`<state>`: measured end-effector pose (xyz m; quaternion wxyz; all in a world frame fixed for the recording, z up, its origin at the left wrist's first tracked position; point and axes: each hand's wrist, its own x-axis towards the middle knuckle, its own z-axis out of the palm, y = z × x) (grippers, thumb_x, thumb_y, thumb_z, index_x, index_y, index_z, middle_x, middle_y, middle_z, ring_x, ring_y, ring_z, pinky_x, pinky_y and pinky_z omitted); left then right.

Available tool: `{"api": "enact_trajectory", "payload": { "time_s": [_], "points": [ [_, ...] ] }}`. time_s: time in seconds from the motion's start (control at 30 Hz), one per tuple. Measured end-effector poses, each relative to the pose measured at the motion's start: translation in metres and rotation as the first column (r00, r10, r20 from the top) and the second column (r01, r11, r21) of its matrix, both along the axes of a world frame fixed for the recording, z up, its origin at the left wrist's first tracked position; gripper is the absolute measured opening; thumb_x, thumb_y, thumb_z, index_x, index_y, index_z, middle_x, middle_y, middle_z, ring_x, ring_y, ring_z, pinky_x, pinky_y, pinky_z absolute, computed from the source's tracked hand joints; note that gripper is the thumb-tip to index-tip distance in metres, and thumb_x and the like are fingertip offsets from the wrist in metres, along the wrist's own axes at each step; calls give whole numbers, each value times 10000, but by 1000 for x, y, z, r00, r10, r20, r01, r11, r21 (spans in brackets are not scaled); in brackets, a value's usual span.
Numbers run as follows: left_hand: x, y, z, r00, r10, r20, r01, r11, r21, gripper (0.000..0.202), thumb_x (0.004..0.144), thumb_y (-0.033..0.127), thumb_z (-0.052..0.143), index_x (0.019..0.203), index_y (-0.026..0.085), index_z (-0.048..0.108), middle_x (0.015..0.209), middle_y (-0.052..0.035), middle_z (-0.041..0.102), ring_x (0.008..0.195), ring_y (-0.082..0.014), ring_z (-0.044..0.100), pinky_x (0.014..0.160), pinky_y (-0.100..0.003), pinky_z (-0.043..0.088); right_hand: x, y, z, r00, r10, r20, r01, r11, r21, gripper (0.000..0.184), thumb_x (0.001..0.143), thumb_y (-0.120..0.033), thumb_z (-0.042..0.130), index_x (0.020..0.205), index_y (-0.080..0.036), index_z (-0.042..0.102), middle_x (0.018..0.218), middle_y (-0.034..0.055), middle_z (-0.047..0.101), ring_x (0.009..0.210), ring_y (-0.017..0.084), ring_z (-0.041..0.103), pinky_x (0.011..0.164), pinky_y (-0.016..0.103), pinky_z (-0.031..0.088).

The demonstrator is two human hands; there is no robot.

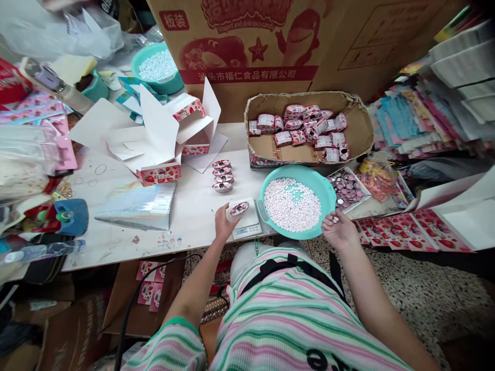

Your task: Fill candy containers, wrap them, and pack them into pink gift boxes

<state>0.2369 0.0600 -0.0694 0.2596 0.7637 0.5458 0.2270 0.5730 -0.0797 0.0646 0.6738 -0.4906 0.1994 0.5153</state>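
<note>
My left hand [224, 222] is at the near left, its thumb and fingers around a small strawberry-print carton [239, 208] with a dark opening on top. The carton is on a white digital scale [247, 230] at the table's front edge. My right hand [339, 230] is palm up by the right rim of a turquoise basin [266, 206], fingers curled around a few pale bits that look like white candies. Many small white candies [294, 206] lie in the basin. Behind the scale, several like cartons [222, 175] stand in a row.
A cut-down cardboard box [252, 147] holds several filled-looking small cartons. Beside the basin is a tray of round pink lids [346, 188]. Opened display boxes [160, 174] and a silvery folded sheet [135, 208] lie at left. A big carton [247, 77] walls the back.
</note>
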Motion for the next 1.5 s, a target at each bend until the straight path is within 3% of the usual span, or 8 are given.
{"api": "enact_trajectory", "payload": {
  "time_s": [0.33,0.5,0.57,0.67,0.87,1.0,1.27,1.5],
  "points": [
    [12,2,2,1000,-18,-17,17,1000,-26,619,654,298,745,1205,206,479,1143,-97,580,1110,-267,515,964,-431,422,3,9,-2,999,6,-36,-6,1000,-17,249,878,-211,398,633,-179,427,493,-52,379,400,57,359,363,162,315],
    [20,10,-6,1000,-16,9,16,999,-33,397,690,255,715,1064,201,594,1055,-88,639,1124,-272,518,955,-438,439,3,9,-1,999,15,-32,-16,1000,-19,269,891,-209,383,628,-174,430,494,-50,385,403,56,362,365,159,313],
    [19,12,-1,999,-17,47,19,999,-34,353,707,240,700,1044,198,605,1050,-86,650,1138,-270,519,955,-437,445,5,7,-1,999,10,-37,-10,1000,-14,276,897,-213,373,630,-174,430,494,-49,385,405,57,363,365,159,314],
    [21,17,27,992,-24,123,24,1000,2,360,741,223,661,1092,208,582,1111,-76,638,1157,-253,522,972,-438,438,8,5,-2,999,-13,-47,13,1000,-7,270,893,-209,378,629,-176,424,491,-52,374,401,56,357,363,160,310],
    [50,33,117,964,-136,230,91,976,196,407,754,210,647,1148,221,546,1173,-67,612,1154,-220,529,1006,-422,424,10,3,-10,997,-34,-63,34,999,5,241,864,-208,438,627,-184,410,494,-61,355,395,53,342,361,158,304],
    [75,32,145,934,-260,246,180,935,305,407,755,202,648,1148,241,548,1161,-55,614,1125,-207,541,996,-404,426,10,3,-14,997,-27,-78,29,999,20,219,861,-205,440,644,-183,423,507,-55,377,403,56,357,361,160,311],
    [114,19,124,921,-359,152,311,912,266,404,763,175,620,1158,238,560,1093,-60,621,1034,-210,546,919,-375,430,14,1,-10,991,-77,-106,76,997,-13,231,880,-223,403,654,-184,425,492,-56,382,389,56,362,350,160,308],
    [124,21,120,933,-359,-23,351,894,279,421,726,130,625,1126,262,606,1034,-60,629,979,-228,545,921,-408,370,15,-2,-15,992,-87,-88,88,996,6,198,821,-191,483,640,-192,403,483,-65,376,377,48,355,342,147,301]
  ]
}}
